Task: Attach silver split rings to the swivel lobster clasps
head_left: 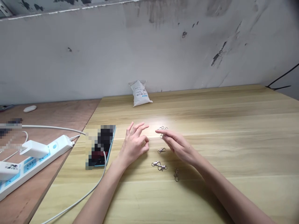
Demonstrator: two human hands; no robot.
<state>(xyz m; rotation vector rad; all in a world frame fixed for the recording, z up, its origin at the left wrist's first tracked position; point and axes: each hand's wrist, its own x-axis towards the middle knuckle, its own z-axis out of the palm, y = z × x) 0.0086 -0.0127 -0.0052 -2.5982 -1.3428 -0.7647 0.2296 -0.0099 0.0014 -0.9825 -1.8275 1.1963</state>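
Both of my hands rest on a light wooden table (210,124). My left hand (134,143) pinches a tiny metal ring between thumb and forefinger, its other fingers fanned upward. My right hand (175,143) reaches left with its fingers together, its fingertips on a small metal clasp (162,135) at the edge of a little pile of rings and clasps (163,128). Several silver lobster clasps lie loose between and below my hands: one (161,150) between my hands, a pair (159,165) below, one more (176,174) by my right forearm.
A phone (101,145) lies left of my left hand with a white cable (93,189) running toward me. A white power strip (35,158) with plugs sits on the brown table at left. A small white bag (140,92) stands at the back against the wall.
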